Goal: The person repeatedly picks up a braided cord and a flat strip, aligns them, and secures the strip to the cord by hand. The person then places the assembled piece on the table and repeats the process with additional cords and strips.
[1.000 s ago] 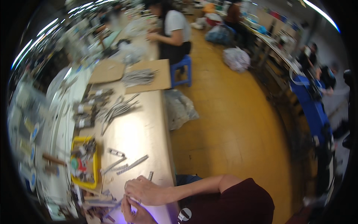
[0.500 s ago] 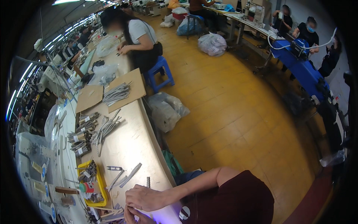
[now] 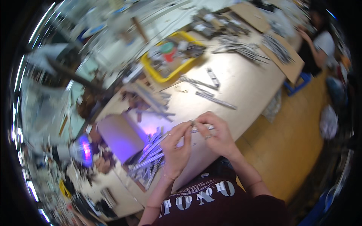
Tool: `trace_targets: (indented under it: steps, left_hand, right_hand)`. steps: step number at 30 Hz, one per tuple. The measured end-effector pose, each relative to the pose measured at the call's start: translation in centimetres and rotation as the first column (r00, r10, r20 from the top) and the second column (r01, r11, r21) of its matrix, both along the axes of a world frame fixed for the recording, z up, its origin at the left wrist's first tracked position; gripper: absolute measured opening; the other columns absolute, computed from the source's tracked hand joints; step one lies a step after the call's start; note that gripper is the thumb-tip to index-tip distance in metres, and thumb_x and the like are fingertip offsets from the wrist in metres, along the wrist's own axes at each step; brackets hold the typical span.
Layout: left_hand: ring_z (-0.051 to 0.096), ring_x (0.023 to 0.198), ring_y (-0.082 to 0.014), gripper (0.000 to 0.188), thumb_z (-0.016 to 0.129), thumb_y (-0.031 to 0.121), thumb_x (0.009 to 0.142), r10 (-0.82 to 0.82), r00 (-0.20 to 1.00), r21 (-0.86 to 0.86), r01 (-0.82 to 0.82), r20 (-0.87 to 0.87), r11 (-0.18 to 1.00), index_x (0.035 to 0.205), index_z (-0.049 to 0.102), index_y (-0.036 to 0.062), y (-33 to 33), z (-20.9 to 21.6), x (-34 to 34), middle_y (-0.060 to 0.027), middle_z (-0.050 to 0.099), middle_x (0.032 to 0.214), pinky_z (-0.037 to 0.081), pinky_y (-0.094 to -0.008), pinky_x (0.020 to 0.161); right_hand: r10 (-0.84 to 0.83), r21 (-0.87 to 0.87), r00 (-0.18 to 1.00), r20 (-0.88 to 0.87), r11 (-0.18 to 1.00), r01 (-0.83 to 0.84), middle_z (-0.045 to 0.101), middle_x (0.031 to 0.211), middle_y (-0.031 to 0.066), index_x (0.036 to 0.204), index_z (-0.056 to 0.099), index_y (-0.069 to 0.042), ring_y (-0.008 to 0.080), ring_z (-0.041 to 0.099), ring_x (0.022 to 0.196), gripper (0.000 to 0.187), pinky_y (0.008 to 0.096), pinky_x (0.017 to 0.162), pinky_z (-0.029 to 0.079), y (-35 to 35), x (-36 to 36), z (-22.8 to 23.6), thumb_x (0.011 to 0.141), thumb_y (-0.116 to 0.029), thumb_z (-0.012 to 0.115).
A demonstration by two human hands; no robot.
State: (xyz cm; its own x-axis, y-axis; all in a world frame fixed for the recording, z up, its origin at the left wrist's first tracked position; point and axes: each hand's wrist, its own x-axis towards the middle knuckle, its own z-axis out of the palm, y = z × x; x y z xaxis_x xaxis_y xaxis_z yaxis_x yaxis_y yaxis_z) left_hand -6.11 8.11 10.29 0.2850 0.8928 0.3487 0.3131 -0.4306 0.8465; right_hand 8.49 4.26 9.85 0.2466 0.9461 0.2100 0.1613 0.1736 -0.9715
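My left hand (image 3: pixel 177 147) and my right hand (image 3: pixel 218 136) meet over the near edge of the table, fingertips pinched together. A small greyish piece (image 3: pixel 193 123) shows between them, too blurred to name. A grey patterned strip (image 3: pixel 205 129) shows by my right fingers; whether it is held or lies on the table I cannot tell. Beside my left hand is a loose pile of grey-and-white strips (image 3: pixel 151 156). Beyond my hands, two more patterned strips (image 3: pixel 215 98) lie near a pair of thread snips (image 3: pixel 213 78).
A yellow tray (image 3: pixel 162 79) holds small bits and a red-and-green container (image 3: pixel 167 51). Bundled strips (image 3: pixel 241 47) and cardboard (image 3: pixel 284 52) lie farther along the table. At left, a purple-lit lamp (image 3: pixel 85 150) stands by a brown curved panel (image 3: pixel 122 137). A person (image 3: pixel 320 41) sits at the far right.
My view has swung left and down, so both hands now show near the middle, along with the lamp and strip pile. My hands stay close together, fingertips pinched.
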Motion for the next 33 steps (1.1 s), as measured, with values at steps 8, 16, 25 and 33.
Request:
trace_targets:
  steps: [8,16,25,33]
  left_hand:
    - [0.072,0.084,-0.0253,0.019,0.07,-0.006,0.085,0.095,0.995,0.103,-0.091,-0.039,0.991,0.104,0.071,-0.0029,0.0,-0.1,0.5,-0.0154,0.072,0.098,0.056,-0.0305,0.073]
    - [0.071,0.084,-0.0274,0.021,0.069,-0.006,0.083,0.116,0.988,0.081,-0.108,-0.104,0.991,0.104,0.071,-0.0026,0.0,-1.2,0.3,-0.0162,0.071,0.098,0.056,-0.0323,0.072]
    - [0.071,0.08,-0.029,0.017,0.067,-0.002,0.085,0.181,0.983,-0.102,-0.176,0.039,0.979,0.101,0.071,-0.0019,-0.1,-1.6,-0.1,-0.016,0.071,0.095,0.056,-0.0338,0.071]
    - [0.071,0.08,-0.029,0.016,0.067,0.001,0.088,0.117,0.99,-0.177,-0.102,0.08,0.979,0.103,0.072,-0.0014,0.1,-1.6,-1.0,-0.0165,0.072,0.095,0.055,-0.0336,0.071]
  right_hand:
    - [0.042,-0.043,0.999,0.034,0.998,-0.04,0.061,0.093,0.008,0.096,0.062,0.003,0.0149,0.058,0.086,0.004,0.0272,0.079,0.046,1.0,-0.3,-0.3,0.094,0.0,0.06]
    - [0.011,-0.048,0.946,0.325,0.999,0.005,0.06,0.094,0.0122,0.095,0.059,0.002,0.0252,0.059,0.085,0.006,0.0334,0.077,0.047,1.4,-0.6,-1.0,0.093,-0.003,0.061]
    - [0.126,-0.102,0.968,0.217,0.989,-0.106,0.058,0.096,0.0131,0.098,0.057,0.002,0.0247,0.059,0.084,0.008,0.0335,0.077,0.048,1.7,-1.1,-1.4,0.096,-0.006,0.058]
    - [0.117,-0.081,0.962,0.246,0.992,-0.1,0.058,0.095,0.0127,0.098,0.058,0.002,0.0239,0.059,0.086,0.007,0.0327,0.079,0.048,1.5,-1.2,-1.4,0.096,-0.004,0.059]
